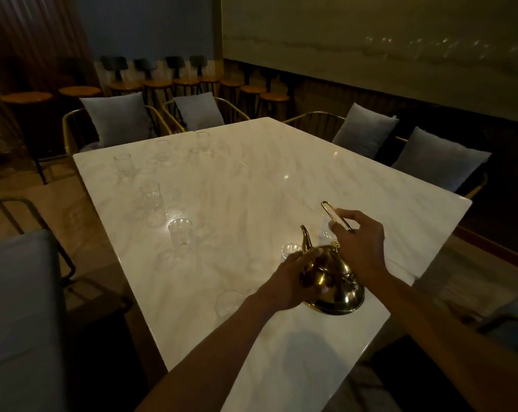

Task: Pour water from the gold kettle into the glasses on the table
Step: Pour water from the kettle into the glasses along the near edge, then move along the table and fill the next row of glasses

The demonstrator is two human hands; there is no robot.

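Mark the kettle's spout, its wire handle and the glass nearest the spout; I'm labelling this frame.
kettle spout [306,237], head view, mid-neck.
wire handle [329,209], head view, upper loop.
glass nearest the spout [290,251], head view, rim.

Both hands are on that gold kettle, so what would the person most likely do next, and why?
Probably tip the gold kettle a little further forward. The right hand grips its handle, the left hand steadies its body, and the spout already points toward the small glass just beyond it. No water is visibly flowing yet.
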